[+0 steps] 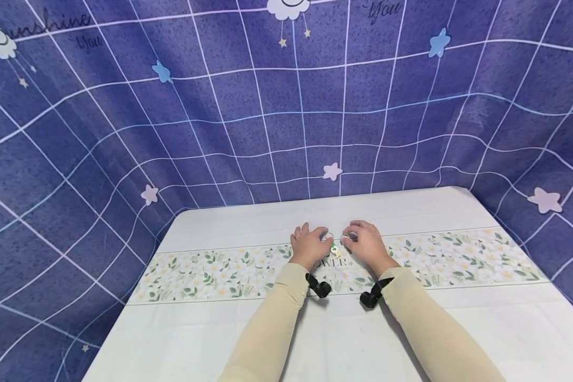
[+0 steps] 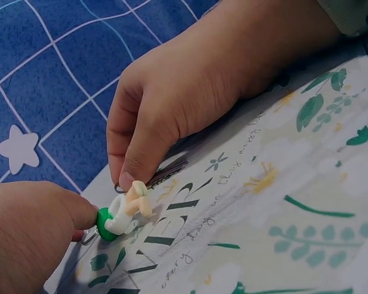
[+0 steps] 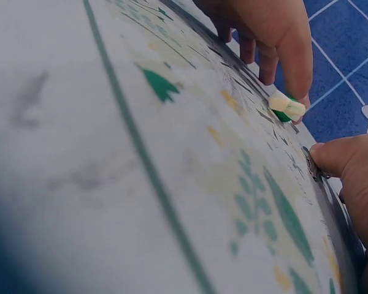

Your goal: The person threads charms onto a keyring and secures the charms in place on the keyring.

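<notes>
While a purple-blue fabric curtain printed with white gridlines and stars [image 1: 286,132] is forming the backdrop, a white-topped table [image 1: 210,339] is standing before it, displaying a leafy floral strip [image 1: 172,276]. Over this strip, the left hand [image 1: 310,245] and the right hand [image 1: 367,245] are working close but apart. Between them, nearer the left fingertips, a small green, white and yellowish charm [image 2: 118,219] is sitting low; whether it is touching the strip cannot be confirmed. The left hand is pinching a thin silver metal ring [image 2: 90,240] beside the charm; the right is pinching a small silver metal piece [image 3: 311,164], mostly hidden. Good handling, in my judgement, means keeping both pinches light, aligning the metal squarely, and letting the charm swing free of pressure.
</notes>
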Motion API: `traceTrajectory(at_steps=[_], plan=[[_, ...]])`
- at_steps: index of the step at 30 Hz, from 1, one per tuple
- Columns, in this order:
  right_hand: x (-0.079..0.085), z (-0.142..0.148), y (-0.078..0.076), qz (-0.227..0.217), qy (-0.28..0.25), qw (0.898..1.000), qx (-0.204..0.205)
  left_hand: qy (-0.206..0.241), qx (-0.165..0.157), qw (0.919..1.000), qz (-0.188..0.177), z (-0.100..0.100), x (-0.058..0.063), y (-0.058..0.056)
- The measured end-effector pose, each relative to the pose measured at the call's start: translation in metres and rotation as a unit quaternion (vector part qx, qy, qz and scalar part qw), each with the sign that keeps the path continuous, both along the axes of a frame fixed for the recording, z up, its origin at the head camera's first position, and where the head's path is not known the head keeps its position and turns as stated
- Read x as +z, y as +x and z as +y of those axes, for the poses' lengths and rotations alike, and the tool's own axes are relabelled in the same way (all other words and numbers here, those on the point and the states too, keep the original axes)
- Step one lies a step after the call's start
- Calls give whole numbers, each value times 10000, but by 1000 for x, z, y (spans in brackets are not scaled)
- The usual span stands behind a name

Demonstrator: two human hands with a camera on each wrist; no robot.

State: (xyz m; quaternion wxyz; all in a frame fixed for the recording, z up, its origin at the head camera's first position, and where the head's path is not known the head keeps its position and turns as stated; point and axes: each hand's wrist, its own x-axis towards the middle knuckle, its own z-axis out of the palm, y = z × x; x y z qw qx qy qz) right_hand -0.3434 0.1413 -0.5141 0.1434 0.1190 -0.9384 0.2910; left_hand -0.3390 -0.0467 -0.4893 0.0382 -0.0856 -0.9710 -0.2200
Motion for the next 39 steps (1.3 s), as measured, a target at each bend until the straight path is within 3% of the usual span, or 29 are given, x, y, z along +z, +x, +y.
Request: traceTrajectory(at_steps=[11,27,33,39], plan=[[1,1,1,-7,-424,9991,-70,-53,23,9996,276,3,3,-4],[0,4,0,153,-717,9973,-63,-184,-99,9997,162,5,2,-17],[0,3,2,191,-844,9962,-45,-41,-11,9998,-195,7,9,-20],[1,3,3,95,-1006,9948,-114,471,243,9985,-134,6,9,-22]])
